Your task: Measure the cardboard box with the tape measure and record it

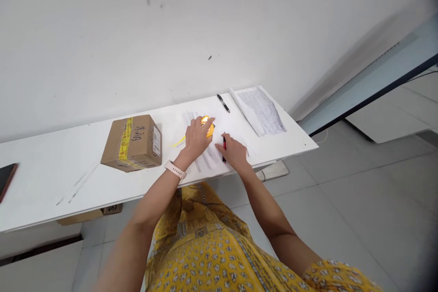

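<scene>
My left hand (195,138) is closed over an orange tape measure (209,128) on the white sheets. A short yellow strip of its tape (179,141) shows at the left of my fingers. My right hand (236,151) has its thumb and fingers around a red and black pen (224,147), low over the right part of the paper. Printed or written lines cover part of the paper (205,159) beneath both hands. My palms hide some of the sheets and part of the tape measure.
A taped cardboard box (137,142) stands on the white table (82,159) left of my hands. Behind them lies a black pen (223,103), beside a sheet covered in grey marks (262,108). A dark flat object (6,178) rests at the far left. The wall borders the table's back edge.
</scene>
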A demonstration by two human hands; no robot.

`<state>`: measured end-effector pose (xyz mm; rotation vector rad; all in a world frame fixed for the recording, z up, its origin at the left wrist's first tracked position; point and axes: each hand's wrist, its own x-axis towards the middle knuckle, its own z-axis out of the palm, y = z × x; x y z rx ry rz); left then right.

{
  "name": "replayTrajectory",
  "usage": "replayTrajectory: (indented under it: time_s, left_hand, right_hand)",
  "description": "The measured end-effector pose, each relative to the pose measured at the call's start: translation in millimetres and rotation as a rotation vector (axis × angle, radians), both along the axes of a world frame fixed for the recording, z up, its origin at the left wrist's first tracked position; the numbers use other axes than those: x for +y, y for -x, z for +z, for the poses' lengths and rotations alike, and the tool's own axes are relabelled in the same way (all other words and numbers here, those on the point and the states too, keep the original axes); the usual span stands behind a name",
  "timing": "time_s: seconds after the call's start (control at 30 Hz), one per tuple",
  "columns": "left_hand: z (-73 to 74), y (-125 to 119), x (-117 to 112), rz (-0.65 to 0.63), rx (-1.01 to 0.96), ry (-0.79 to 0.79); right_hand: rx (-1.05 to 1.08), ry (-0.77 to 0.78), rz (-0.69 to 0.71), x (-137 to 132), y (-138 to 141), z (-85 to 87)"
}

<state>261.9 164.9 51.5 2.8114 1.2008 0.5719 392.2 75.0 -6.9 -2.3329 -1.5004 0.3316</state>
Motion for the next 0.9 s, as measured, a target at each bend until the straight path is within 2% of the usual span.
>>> replayTrajectory:
  time_s: [0.1,0.2,0.3,0.4,0.47,0.57,0.67,0.77,0.9]
  left_hand:
    - [-31.5,-6.6,1.8,-0.005,0.096,-0.042]
    - [-56.3,10.1,-2.4,0.001,0.088,-0.043]
    - [-73.9,35.2,-13.3,-0.019,0.02,-0.067]
    - [-88.4,56.5,-35.7,-0.06,-0.061,-0.07]
    - [-97.7,65.9,-55.5,-0.075,-0.111,-0.05]
    - [-111.3,72.9,-84.1,-0.081,-0.208,-0.045]
    - [-122.3,74.6,-103.4,-0.126,-0.333,-0.101]
    - [-126.1,74.9,-111.6,-0.167,-0.382,-0.184]
    - [-122.4,74.4,-112.9,-0.183,-0.307,-0.224]
  right_hand:
    - [-0.014,0.009,0.037,-2.6,-3.9,-4.7]
    - [0.106,-0.089,0.033,-7.0,-14.9,-10.8]
    - [0.552,-0.32,0.02,-14.8,-25.1,-15.8]
    - [1.051,-0.515,0.066,-27.6,-26.4,-16.1]
    - [1.187,-0.573,0.09,-37.6,-20.7,-14.0]
    - [1.178,-0.617,0.052,-50.7,-4.0,-11.4]
    - [1.112,-0.621,-0.019,-59.0,15.8,-13.3]
    - [1.096,-0.561,-0.034,-61.9,30.7,-18.5]
    - [1.092,-0.508,0.007,-59.8,36.4,-27.0]
